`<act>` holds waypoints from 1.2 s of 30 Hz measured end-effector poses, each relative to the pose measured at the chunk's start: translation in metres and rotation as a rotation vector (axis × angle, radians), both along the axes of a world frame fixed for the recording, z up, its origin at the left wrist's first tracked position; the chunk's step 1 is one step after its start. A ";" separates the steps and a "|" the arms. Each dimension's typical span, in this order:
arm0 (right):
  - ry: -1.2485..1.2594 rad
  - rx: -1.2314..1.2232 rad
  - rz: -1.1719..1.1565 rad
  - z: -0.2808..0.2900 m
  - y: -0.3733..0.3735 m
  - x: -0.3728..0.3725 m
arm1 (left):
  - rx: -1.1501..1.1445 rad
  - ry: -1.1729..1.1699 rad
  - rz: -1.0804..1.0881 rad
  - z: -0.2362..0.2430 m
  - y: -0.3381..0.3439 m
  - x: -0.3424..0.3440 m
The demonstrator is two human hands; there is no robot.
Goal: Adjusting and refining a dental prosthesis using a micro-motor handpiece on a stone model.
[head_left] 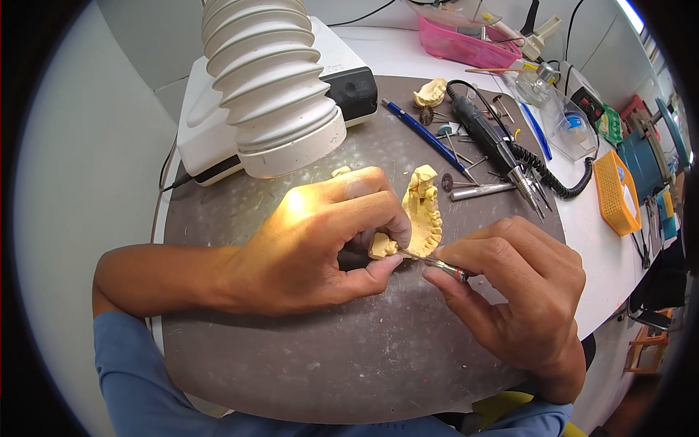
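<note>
Pinched between the thumb and fingers of my left hand [313, 240] is a small pale-yellow plaster tooth piece [381, 246]. My right hand [524, 288] grips a slim metal hand tool [450, 269] with a red ring, like a pen. Its thin tip reaches the left fingertips beside the piece; whether it touches the plaster I cannot tell. Just beyond the fingers stands a yellow plaster dental arch model [424, 218] with a row of teeth, partly covered by my left hand. Another bit of yellow plaster [341, 172] shows behind my left knuckles.
A ribbed white hose [266, 80] hangs over the grey mat [313, 364], in front of a white box-shaped unit [200, 120]. A blue pencil [429, 135], a corded rotary handpiece [486, 135] and several burs lie at the back right. Baskets, pink [466, 47] and orange [611, 193], stand beyond.
</note>
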State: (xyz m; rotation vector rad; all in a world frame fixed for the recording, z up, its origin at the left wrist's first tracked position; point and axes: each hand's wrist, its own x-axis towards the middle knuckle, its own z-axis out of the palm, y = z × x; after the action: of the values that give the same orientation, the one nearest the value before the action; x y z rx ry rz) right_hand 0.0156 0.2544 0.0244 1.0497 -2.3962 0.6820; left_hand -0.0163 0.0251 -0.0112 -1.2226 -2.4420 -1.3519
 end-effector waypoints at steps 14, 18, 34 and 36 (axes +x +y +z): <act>-0.032 0.036 -0.020 0.001 -0.001 0.001 | 0.005 -0.008 0.000 -0.001 0.000 0.000; -0.048 0.007 -0.013 0.000 -0.001 0.001 | -0.004 -0.011 -0.002 -0.001 -0.001 -0.001; -0.088 0.083 -0.075 0.004 -0.001 0.005 | -0.004 0.006 0.003 -0.001 -0.001 0.001; -0.057 0.018 -0.058 0.001 -0.002 0.004 | 0.003 0.002 0.005 -0.001 0.000 0.000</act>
State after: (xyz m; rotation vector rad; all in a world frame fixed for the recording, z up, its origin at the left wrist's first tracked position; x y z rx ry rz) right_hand 0.0197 0.2529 0.0254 0.9758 -2.4763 0.6797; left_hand -0.0161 0.0255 -0.0118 -1.2165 -2.4383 -1.3520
